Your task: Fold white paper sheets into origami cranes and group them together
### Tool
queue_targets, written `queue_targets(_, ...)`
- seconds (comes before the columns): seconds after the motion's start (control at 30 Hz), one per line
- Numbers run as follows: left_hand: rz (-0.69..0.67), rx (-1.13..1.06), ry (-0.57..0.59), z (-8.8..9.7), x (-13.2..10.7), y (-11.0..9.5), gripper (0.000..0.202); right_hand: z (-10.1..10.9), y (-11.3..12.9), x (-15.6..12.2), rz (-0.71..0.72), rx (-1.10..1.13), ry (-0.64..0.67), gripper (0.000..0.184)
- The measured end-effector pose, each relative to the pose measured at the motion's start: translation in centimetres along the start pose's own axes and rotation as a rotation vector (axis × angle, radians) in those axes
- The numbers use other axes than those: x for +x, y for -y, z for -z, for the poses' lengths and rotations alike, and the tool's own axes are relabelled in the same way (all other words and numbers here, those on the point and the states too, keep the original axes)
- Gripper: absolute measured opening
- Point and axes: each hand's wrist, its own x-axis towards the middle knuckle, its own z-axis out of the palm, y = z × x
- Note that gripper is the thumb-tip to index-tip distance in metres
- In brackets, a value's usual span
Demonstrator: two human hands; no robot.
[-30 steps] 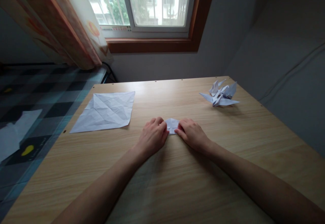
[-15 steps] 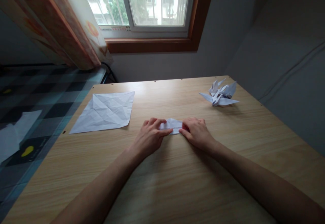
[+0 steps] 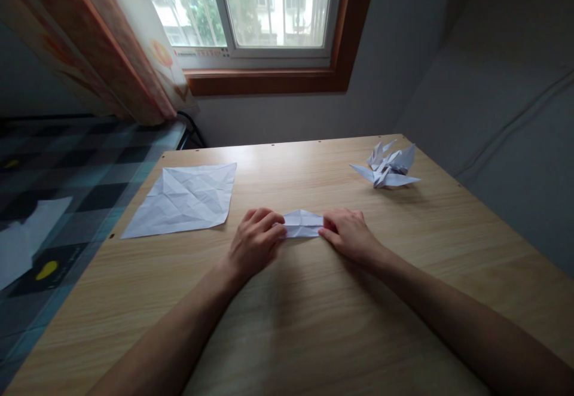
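A small piece of folded white paper [image 3: 303, 224] lies on the wooden table between my two hands, with a crease running along its length. At its left end my left hand [image 3: 256, 239] is closed, thumb and fingers pinching the paper's edge. My right hand [image 3: 348, 233] grips the opposite end, its thumb along the near side and its fingers curled. Both ends of the paper are hidden under the fingers.
A creased white sheet [image 3: 188, 198] lies flat at the table's left. Folded paper cranes [image 3: 390, 168] stand at the back right. Beyond the table's left edge, more white paper [image 3: 42, 225] rests on a checked cloth [image 3: 112, 145]. A window [image 3: 278, 7] is behind.
My left hand has slid left along the paper to its end, its fingers drawing together, so more of the paper shows. The right hand has stayed at its end.
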Motion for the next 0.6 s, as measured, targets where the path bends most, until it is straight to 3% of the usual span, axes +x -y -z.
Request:
queue_targets(0.07, -0.079, 0.027, -0.112, 0.3, 0.2, -0.7, 0.014, -0.1, -0.1, 0.0, 0.006, 0.001, -0.007, 0.016)
queue_targets(0.1, -0.137, 0.021, -0.105, 0.3, 0.4, -1.1, 0.013, -0.1, -0.1, 0.0, 0.007, 0.001, -0.012, 0.016)
queue_targets(0.17, -0.215, 0.006, 0.017, 0.2, 0.7, -1.7, 0.019, -0.1, -0.1, 0.0, 0.008, 0.001, -0.020, 0.016)
queue_targets(0.3, -0.154, 0.028, 0.245, -0.4, 1.0, -2.0, 0.025, 0.0, -0.1, 0.0, 0.004, -0.004, -0.011, 0.016)
queue_targets(0.47, -0.114, -0.012, 0.313, -0.8, 0.4, -1.0, 0.029, 0.1, -0.5, 0.4, -0.002, 0.004, -0.005, 0.015)
queue_targets(0.6, -0.095, -0.039, 0.393, -0.6, 0.3, -0.6, 0.044, 0.6, -1.3, 0.9, 0.012, 0.043, 0.039, 0.012)
